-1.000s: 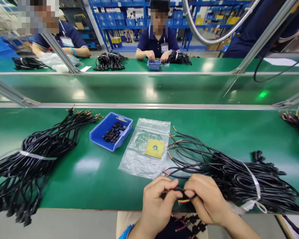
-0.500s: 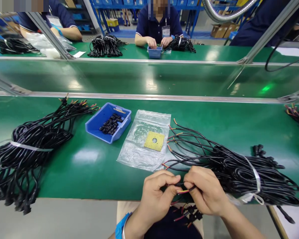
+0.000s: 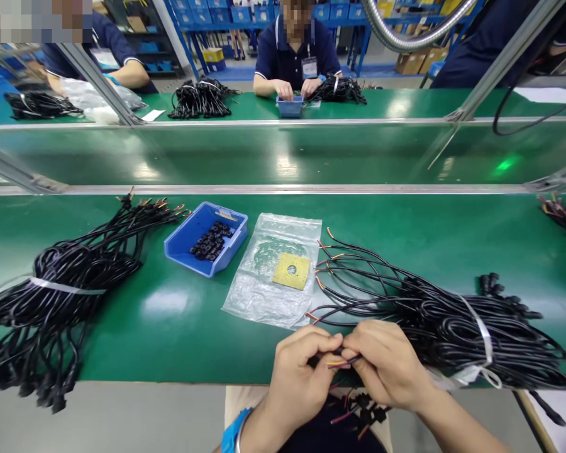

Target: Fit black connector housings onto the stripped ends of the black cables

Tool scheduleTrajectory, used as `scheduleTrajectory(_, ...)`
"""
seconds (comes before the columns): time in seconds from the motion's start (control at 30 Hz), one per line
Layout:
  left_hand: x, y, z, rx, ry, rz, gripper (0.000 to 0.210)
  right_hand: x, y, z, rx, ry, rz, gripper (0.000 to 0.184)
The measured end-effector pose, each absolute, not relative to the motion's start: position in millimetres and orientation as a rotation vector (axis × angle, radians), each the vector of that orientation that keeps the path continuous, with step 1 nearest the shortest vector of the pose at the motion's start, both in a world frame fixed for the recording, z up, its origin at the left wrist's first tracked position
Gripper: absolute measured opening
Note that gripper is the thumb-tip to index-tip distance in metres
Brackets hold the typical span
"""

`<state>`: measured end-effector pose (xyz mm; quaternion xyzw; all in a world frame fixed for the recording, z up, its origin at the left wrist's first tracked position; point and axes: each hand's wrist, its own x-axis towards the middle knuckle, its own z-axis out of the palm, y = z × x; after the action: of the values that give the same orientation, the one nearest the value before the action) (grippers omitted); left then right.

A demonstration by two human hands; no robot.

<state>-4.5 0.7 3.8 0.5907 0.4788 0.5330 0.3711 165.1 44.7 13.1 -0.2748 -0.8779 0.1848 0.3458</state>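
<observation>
Both of my hands meet in front of me at the table's near edge. My right hand (image 3: 387,365) is closed on a black cable (image 3: 354,360), whose red and yellow wire ends (image 3: 336,364) point left across my left thumb. My left hand (image 3: 302,368) is closed too, pinching a small black part (image 3: 338,352) mostly covered by the fingers, its exact kind unclear. Below the hands, over my lap, hang more cable ends (image 3: 365,406) with black fittings and bare coloured wires. A tied bundle of black cables (image 3: 453,327) lies right of my hands.
A clear plastic bag (image 3: 252,296) with a yellow square pad (image 3: 291,270) lies ahead. Left of it stands a blue bin (image 3: 182,255) holding small black parts (image 3: 212,240). Another tied cable bundle (image 3: 70,270) lies far left. A metal rail (image 3: 283,189) crosses behind; co-workers sit beyond.
My hands have drawn closer together, fingers now touching. The coloured wire ends have shifted slightly left, further over my left thumb. The camera view has tilted up a little.
</observation>
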Motion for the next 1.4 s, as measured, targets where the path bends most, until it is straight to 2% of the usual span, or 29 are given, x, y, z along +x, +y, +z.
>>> scheduleTrajectory(0.07, -5.7, 1.0, 4.4, 1.458, 1.26, 1.358, 0.003, 165.4, 45.4, 13.4, -0.713, -2.271, 0.444, 0.011)
scheduleTrajectory(0.23, -7.7, 0.7, 2.6, 1.455, 1.264, 1.361, 0.0, 166.5, 47.0, 15.0, -0.747, -2.254, 0.458, 0.015)
scheduleTrajectory(0.6, -4.4, 1.2, 1.9, 1.57, 1.178, 1.335, 0.01, 166.7, 44.7, 11.1, -0.741, -2.264, 0.473, 0.016)
scheduleTrajectory(0.87, -4.8, 4.1, 7.9, 1.34, 1.335, 1.256, 0.007, 166.6, 46.1, 16.0, -0.825, -2.286, 0.391, 0.011)
scheduleTrajectory(1.4, -2.9, 5.3, 4.2, 1.439, 1.216, 1.267, 0.012, 169.1, 46.6, 15.5, -0.76, -2.337, 0.526, 0.018)
